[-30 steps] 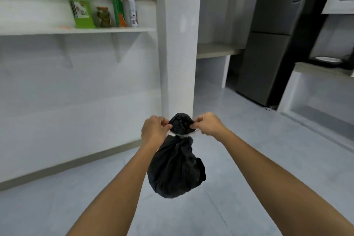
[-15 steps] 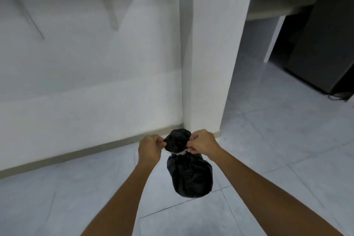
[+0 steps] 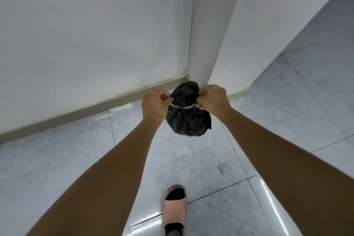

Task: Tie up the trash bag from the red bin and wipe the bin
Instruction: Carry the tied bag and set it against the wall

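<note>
Now bag (image 3: 188, 120) hangs mid-air above floor (image 3: 76, 159), between both hands. L hand (image 3: 154, 104) at bag's 9 o'clock, R hand (image 3: 213, 99) at 3; each pinched shut on one end of pale tie (image 3: 184, 107) running 9-to-3 across neck. Bag's long axis 12-to-6, bulk below tie. Hands about equally near. Judged next: pull ends outward, 9 and 3, to cinch. Bin not in view.

No readable txt, labels, nos. or signs anywhere in view
</note>
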The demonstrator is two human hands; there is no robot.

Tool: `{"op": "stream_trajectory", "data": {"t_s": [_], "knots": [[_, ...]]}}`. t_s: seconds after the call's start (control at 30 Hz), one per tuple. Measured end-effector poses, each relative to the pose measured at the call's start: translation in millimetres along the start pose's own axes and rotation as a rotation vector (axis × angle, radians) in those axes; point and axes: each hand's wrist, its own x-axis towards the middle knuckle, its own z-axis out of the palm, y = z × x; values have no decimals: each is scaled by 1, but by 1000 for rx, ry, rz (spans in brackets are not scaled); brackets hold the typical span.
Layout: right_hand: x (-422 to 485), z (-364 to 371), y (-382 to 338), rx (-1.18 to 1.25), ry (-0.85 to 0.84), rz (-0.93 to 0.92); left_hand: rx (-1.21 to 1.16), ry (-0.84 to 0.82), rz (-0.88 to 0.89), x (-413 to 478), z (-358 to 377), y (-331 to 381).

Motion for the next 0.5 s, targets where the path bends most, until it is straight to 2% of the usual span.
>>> {"op": "stream_trajectory", "data": {"t_s": [0.07,0.17,0.23,0.3,0.37,0.43,0.5], "knots": [[44,21,7,9,46,1,12,36,21,45,18,-18],[96,50,18,148,135,19,-14,159,105,99,43,-41],[116,64,28,203,154,46,-64,186,91,117,59,-56],[129,78,39,305,84,126,-65,124,-36,130,77,-75],[132,88,47,512,-4,257,-38,72,-165,136,88,-90],[124,92,47,713,-52,322,-36,66,-196,136,87,-92],[108,87,46,804,-85,342,6,20,-170,128,79,-85]]}}
